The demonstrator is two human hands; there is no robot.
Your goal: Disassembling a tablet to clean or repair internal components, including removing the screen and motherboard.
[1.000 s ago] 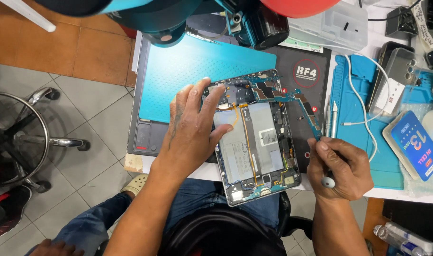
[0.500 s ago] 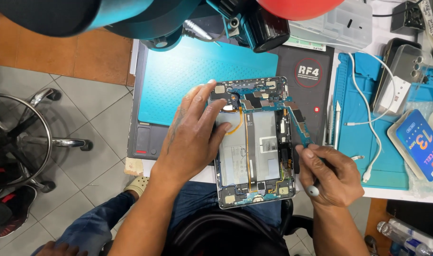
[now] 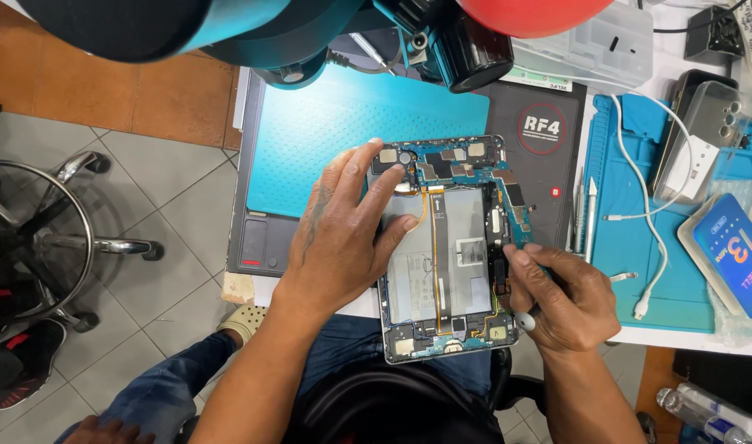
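An opened tablet point(image 3: 454, 255) lies back-up at the near edge of the bench, showing its grey battery, orange flex cables and blue circuit boards. My left hand point(image 3: 343, 234) lies flat on the tablet's left side, fingers spread toward the top board. My right hand point(image 3: 565, 296) is closed around a thin silver tool point(image 3: 526, 319) whose tip is hidden by my fingers at the tablet's right edge.
A teal work mat point(image 3: 343, 131) and a black mat point(image 3: 549, 156) lie under and behind the tablet. A blue mat point(image 3: 639, 255) at right carries tweezers point(image 3: 586, 214), a white cable point(image 3: 647, 214) and a phone-part box point(image 3: 734, 255). A chrome stool point(image 3: 39, 238) stands at left.
The tablet has turned from tilted to nearly square with the bench edge. My right hand has moved up along its right edge. My left hand keeps pressing on it.
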